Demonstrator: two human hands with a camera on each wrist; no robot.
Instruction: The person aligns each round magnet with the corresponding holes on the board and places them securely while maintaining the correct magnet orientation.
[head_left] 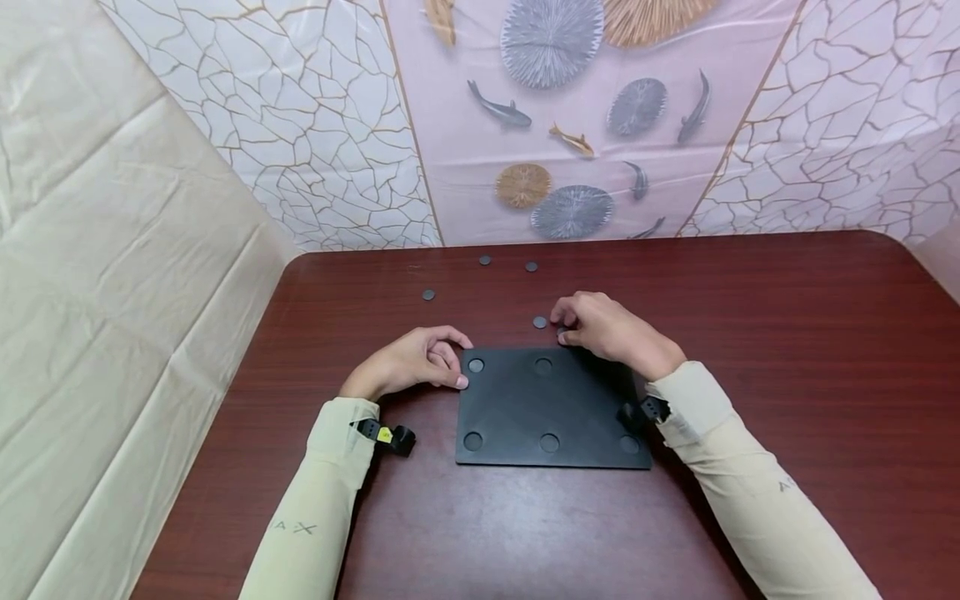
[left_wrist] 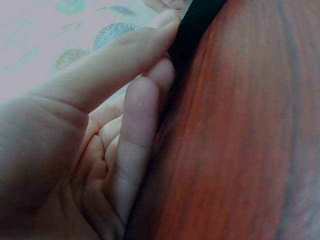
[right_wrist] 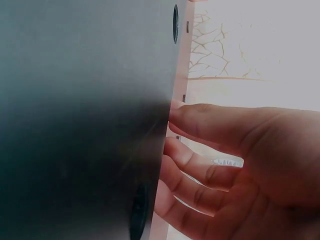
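Observation:
A flat black rectangular board with round recesses lies on the table. My left hand holds its far left corner, thumb at the left edge and index finger by the corner. In the left wrist view, the thumb reaches the board's dark edge. Just past the far edge, my right hand has thumb and index finger at a small dark disc, mostly covered by the fingertips. Another disc lies just left of it. The round recess nearest my left hand looks lighter than the others.
Three more dark discs lie farther back: one at left and two near the far edge, one left of the other. Behind the reddish-brown table hangs a patterned cloth. A pale sheet covers the left side.

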